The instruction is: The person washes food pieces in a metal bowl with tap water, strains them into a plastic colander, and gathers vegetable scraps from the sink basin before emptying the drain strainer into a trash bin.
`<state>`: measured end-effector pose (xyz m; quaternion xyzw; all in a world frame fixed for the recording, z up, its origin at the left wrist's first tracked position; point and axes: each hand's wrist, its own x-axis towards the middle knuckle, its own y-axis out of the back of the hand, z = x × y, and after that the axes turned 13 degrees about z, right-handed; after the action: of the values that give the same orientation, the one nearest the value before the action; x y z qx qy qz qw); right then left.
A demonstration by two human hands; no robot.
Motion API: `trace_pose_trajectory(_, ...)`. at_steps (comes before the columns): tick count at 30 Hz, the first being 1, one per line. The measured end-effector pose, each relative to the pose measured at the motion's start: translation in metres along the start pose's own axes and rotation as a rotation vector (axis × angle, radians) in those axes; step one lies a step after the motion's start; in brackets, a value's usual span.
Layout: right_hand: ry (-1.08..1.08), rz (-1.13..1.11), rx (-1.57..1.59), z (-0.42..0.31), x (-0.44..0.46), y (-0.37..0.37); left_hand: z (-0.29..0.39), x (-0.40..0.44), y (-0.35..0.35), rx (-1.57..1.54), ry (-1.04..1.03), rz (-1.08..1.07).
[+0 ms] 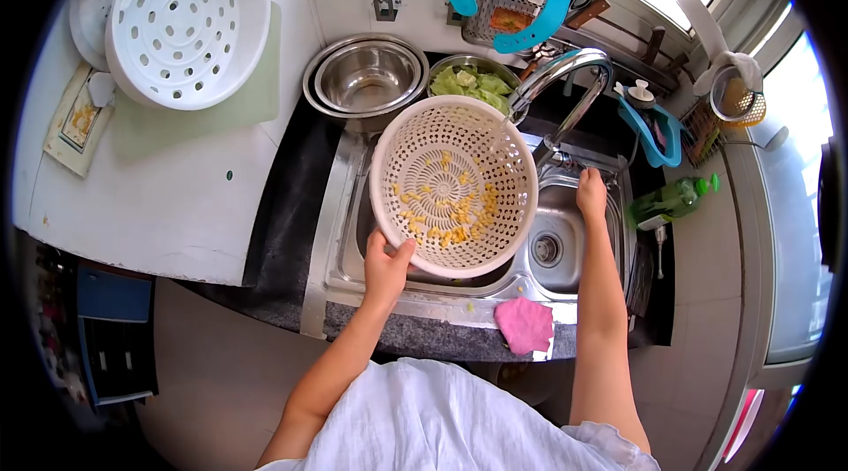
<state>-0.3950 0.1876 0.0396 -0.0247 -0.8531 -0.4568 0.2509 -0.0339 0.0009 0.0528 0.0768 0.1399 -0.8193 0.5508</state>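
Note:
My left hand [386,268] grips the near rim of a beige plastic colander [389,166], its thumb over the edge. Small yellow pieces [455,228], possibly corn kernels, lie scattered over the colander's bottom and side. The colander is held over the left sink basin, tilted towards me, its far right rim under the spout of the chrome faucet [579,73]. At the faucet's base, my right hand [591,194] is closed at the handle, which its fingers mostly cover. Whether water is flowing is hard to make out.
A pink cloth [525,325] lies on the sink's front edge. Behind the colander stand nested steel bowls [367,73] and a bowl of cut green leaves [473,82]. A green bottle [667,203] lies right of the sink. A white perforated basket [190,20] rests on the left counter.

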Motion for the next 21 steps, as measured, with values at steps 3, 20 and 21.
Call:
trace_pose_trajectory(3, 0.013, 0.255, 0.014, -0.035, -0.015, 0.004, 0.000, 0.001, 0.008, -0.003, 0.028, -0.022)
trace_pose_trajectory(20, 0.757, -0.399, 0.382, -0.344, -0.029, -0.147, 0.043, -0.033, 0.149, 0.015, -0.037, 0.355)
trace_pose_trajectory(21, 0.808, -0.679, 0.132, -0.352, -0.025, -0.157, 0.051, -0.038, 0.152, 0.008, -0.022, 0.383)
